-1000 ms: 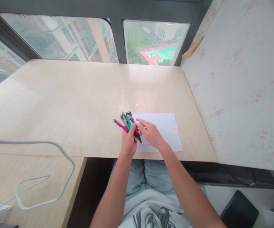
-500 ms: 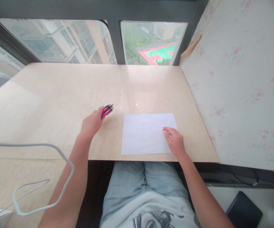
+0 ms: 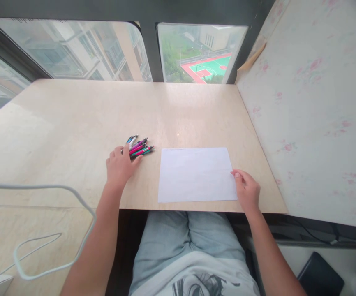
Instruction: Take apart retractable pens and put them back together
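Note:
On the desk, just left of the paper, several pens (image 3: 141, 146) with pink, purple, green, blue and black parts lie fanned out in a loose bunch. My left hand (image 3: 120, 164) rests at their near left end with its fingers apart and thumb spread, touching the pens and hiding part of them. A white sheet of paper (image 3: 196, 174) lies flat near the desk's front edge. Along its right edge, my right hand (image 3: 248, 189) has thumb and fingers pinched together, apparently on the paper's margin.
The pale desk (image 3: 104, 107) runs back to the windows. A floral-papered wall (image 3: 313, 123) bounds it on the right. In the left foreground hangs a white cable (image 3: 57, 187). A dark flat object (image 3: 321, 273) lies lower right.
The pens, bunched in my left hand before, are now spread on the desk as its fingers have parted. My right hand has moved right, from over the paper to its right edge.

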Available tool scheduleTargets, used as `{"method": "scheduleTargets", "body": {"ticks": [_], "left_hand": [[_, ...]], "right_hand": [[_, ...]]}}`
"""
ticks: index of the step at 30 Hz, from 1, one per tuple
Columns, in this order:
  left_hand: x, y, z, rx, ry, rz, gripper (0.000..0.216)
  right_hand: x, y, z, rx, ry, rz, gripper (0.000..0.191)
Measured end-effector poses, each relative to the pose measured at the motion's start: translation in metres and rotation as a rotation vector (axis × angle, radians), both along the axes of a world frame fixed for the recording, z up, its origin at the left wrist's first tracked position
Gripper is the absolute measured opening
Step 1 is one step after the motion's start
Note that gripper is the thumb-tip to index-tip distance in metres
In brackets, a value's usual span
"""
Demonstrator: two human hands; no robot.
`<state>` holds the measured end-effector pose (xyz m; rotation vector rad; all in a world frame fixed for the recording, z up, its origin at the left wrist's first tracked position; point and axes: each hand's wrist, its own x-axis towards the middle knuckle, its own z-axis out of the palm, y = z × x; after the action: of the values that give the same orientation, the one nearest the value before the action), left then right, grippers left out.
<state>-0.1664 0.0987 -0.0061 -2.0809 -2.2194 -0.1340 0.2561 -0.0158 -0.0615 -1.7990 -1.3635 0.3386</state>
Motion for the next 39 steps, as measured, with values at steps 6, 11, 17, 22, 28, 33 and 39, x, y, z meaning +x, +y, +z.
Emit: {"method": "scheduleTargets", "body": {"ticks": [6,11,17,22,28,33,39], "left_hand": [[0.011,-0.014,-0.003,0.136,-0.116,0.045,0.054],[0.015,-0.023,-0.006,0.252,-0.280,-0.081,0.041],[0.027,-0.039,-0.015,0.352,-0.420,-0.222,0.031],[0.041,-0.055,-0.023,0.336,-0.567,-0.223,0.026],[0.067,-0.078,-0.030,0.299,-0.695,-0.243,0.018],[0.080,-0.090,-0.030,0.288,-0.751,-0.263,0.013],[0.099,-0.105,-0.020,0.188,-0.761,-0.388,0.011]], "right_hand": [[0.001,0.001,-0.003,-0.020,0.061,-0.038,0.035],[0.002,0.001,-0.005,-0.022,0.070,-0.034,0.034],[0.002,0.001,-0.003,-0.019,0.067,-0.029,0.033],[0.002,0.001,-0.003,-0.016,0.065,-0.025,0.033],[0.003,-0.001,-0.007,0.015,0.107,-0.054,0.031],[0.001,-0.001,-0.002,0.068,0.005,-0.019,0.030],[-0.018,-0.008,0.005,0.205,-0.188,0.114,0.024]]}}
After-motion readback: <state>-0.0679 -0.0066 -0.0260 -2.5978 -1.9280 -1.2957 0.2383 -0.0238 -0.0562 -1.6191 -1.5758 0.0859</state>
